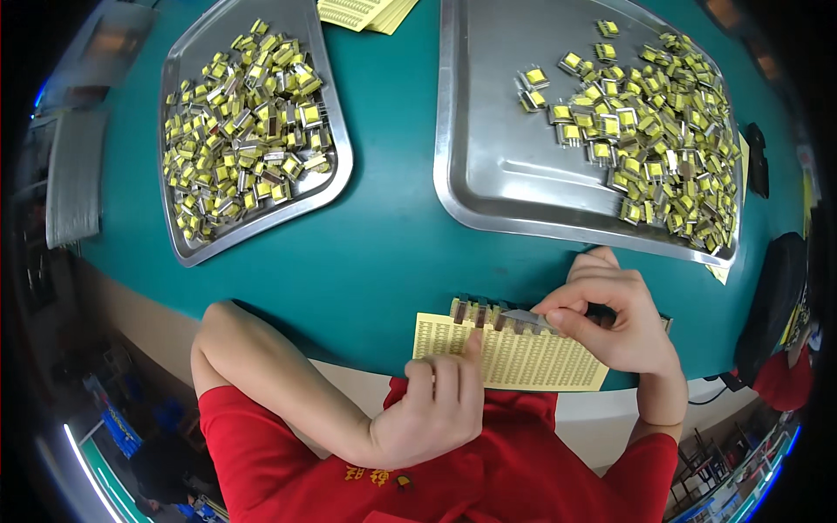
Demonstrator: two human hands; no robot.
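Note:
A yellow sheet of small printed labels lies at the table's near edge. Along its far edge stands a row of small transformers, dark and metallic on the sides I see. My left hand reaches in over the sheet's left part. Its index finger is stretched out, with the tip at the row; the other fingers curl and the thumb is hidden. Between thumb and forefinger, my right hand pinches a thin, pointed grey blade, laid over the row. That hand covers the row's right part.
A metal tray heaped with yellow-wrapped transformers stands at the far left. A larger metal tray at the far right holds more, piled toward its right side. More yellow label sheets lie between them. A black object is at the right edge.

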